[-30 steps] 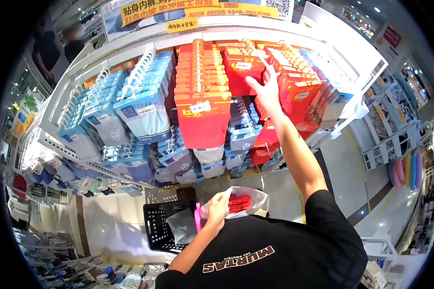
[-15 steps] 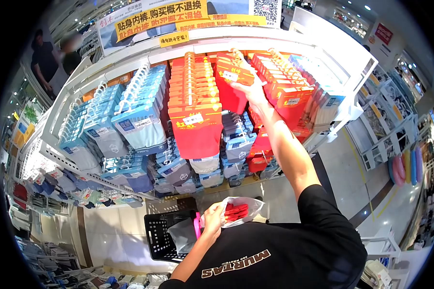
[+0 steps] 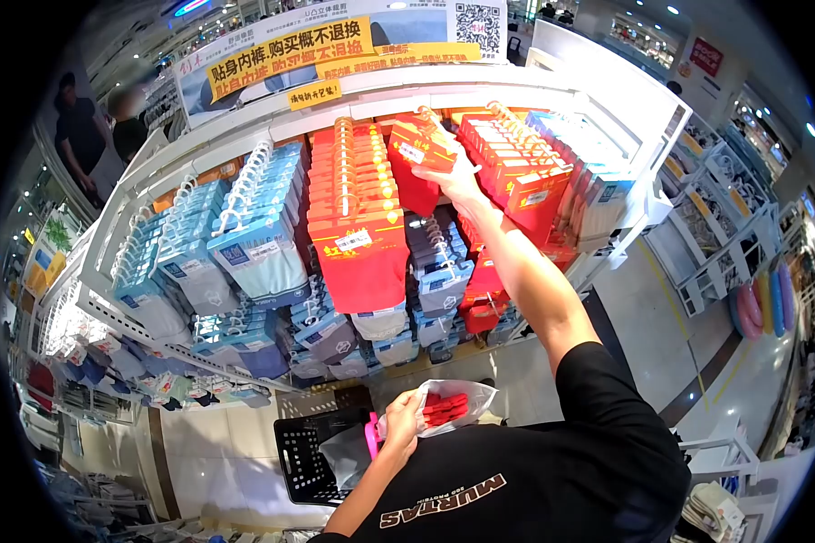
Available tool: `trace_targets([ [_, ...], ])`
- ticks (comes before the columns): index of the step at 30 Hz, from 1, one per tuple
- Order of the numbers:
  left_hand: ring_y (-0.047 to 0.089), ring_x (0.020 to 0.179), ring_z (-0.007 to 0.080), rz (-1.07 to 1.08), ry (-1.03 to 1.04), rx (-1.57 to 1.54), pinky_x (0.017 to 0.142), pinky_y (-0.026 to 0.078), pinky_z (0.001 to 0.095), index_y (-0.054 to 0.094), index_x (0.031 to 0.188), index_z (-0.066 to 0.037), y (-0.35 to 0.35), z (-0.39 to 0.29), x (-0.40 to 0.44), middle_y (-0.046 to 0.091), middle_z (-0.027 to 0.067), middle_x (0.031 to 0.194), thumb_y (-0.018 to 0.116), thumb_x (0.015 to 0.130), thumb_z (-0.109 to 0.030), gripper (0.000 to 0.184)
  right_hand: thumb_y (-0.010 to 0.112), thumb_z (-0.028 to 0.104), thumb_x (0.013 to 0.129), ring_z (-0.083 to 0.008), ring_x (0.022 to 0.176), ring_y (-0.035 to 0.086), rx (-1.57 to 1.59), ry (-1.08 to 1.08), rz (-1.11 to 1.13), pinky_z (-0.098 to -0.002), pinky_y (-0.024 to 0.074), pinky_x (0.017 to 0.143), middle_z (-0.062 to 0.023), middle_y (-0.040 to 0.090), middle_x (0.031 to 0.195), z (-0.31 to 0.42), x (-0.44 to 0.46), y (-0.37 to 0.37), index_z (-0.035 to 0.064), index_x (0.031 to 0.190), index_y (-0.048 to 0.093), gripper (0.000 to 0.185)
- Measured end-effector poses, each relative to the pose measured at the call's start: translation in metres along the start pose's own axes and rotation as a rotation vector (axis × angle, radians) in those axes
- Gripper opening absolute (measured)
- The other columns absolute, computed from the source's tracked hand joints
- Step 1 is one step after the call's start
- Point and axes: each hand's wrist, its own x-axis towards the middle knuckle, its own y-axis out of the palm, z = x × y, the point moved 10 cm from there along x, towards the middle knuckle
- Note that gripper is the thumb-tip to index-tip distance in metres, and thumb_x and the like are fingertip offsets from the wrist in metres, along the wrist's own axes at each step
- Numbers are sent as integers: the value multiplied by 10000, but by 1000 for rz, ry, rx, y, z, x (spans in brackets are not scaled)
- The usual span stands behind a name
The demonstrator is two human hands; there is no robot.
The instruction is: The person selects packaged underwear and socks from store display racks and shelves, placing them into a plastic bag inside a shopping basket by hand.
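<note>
My right hand (image 3: 460,178) reaches up to the display rack, its fingers closed on the lower side of a red underwear pack (image 3: 414,145). That pack is on a hanger hook, between a long row of red packs (image 3: 358,262) and another red row (image 3: 534,185). Low against my body, my left hand (image 3: 402,422) grips the edge of a clear plastic bag (image 3: 480,402). Folded red items (image 3: 444,409) show inside its open mouth. A pink handle (image 3: 372,436) lies beside my left wrist, by a black basket (image 3: 292,462).
Blue underwear packs (image 3: 263,258) hang on the rack's left, with more rows below. A white rail (image 3: 480,80) and a sign (image 3: 290,54) run above. Two people (image 3: 81,136) stand at the far left. White shelving (image 3: 711,235) stands on the right.
The camera view has shifted slightly, so the rack sits a little lower. My right hand keeps its hold on the red pack, and my left hand stays on the bag.
</note>
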Motion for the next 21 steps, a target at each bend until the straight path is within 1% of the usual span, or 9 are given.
trace_targets([
  [3, 494, 493, 53, 10, -3, 2, 412, 351, 220, 655, 1041, -24, -3, 1, 0, 636, 13, 764, 558, 993, -155, 170, 869, 46, 681, -168, 1103, 591, 121, 28, 55, -313, 481, 952, -82, 614, 1198, 2, 1, 8, 2, 1290, 490, 718],
  [4, 508, 503, 57, 18, -5, 0, 418, 363, 220, 655, 1044, -22, -3, 1, 0, 643, 20, 776, 557, 993, -154, 171, 849, 37, 702, -162, 1042, 618, 93, 55, 20, -318, 493, 925, -75, 651, 1148, 1, -1, 5, 8, 1260, 545, 636],
  [7, 543, 537, 75, -15, 19, -2, 445, 406, 224, 657, 1050, -20, 0, -5, -4, 662, 37, 822, 558, 993, -157, 178, 832, 23, 711, -168, 1019, 626, 23, 112, -28, -319, 505, 906, -74, 654, 1129, 0, -4, -2, 11, 1243, 544, 605],
  [10, 572, 573, 89, -13, 52, 10, 474, 440, 226, 660, 1052, -19, -5, 0, 5, 678, 49, 864, 558, 993, -153, 179, 818, 2, 710, -175, 1009, 631, 16, 38, -39, -321, 509, 901, -79, 658, 1119, 11, -6, -5, 14, 1208, 557, 562],
  [13, 535, 531, 76, -12, 57, 18, 453, 417, 223, 662, 1047, -20, -7, 1, 9, 658, 26, 813, 563, 990, -156, 178, 761, -41, 749, -156, 1085, 598, -1, 112, -36, -304, 468, 966, -53, 634, 1203, 24, -22, -6, 31, 1333, 520, 635],
  [14, 518, 516, 71, -4, 47, 26, 445, 406, 224, 662, 1046, -20, -6, 1, 9, 647, 19, 793, 567, 988, -159, 178, 760, -44, 749, -162, 1073, 606, 84, 142, -39, -309, 473, 961, -61, 637, 1195, 30, -31, -3, 18, 1313, 532, 611],
  [18, 460, 472, 57, 33, 12, 26, 420, 372, 229, 661, 1041, -18, -9, -2, 10, 611, -1, 732, 579, 983, -167, 180, 760, -63, 740, -168, 1062, 615, 87, 183, -1, -319, 483, 950, -76, 646, 1181, 41, -56, -10, 0, 1275, 550, 579],
  [21, 436, 464, 52, 59, -14, -29, 412, 352, 231, 661, 1031, -17, -13, -3, 13, 591, -11, 710, 590, 977, -162, 171, 777, -72, 720, -179, 1033, 631, 172, 236, 10, -325, 500, 926, -77, 667, 1120, 63, -82, -11, 1, 1207, 572, 533],
])
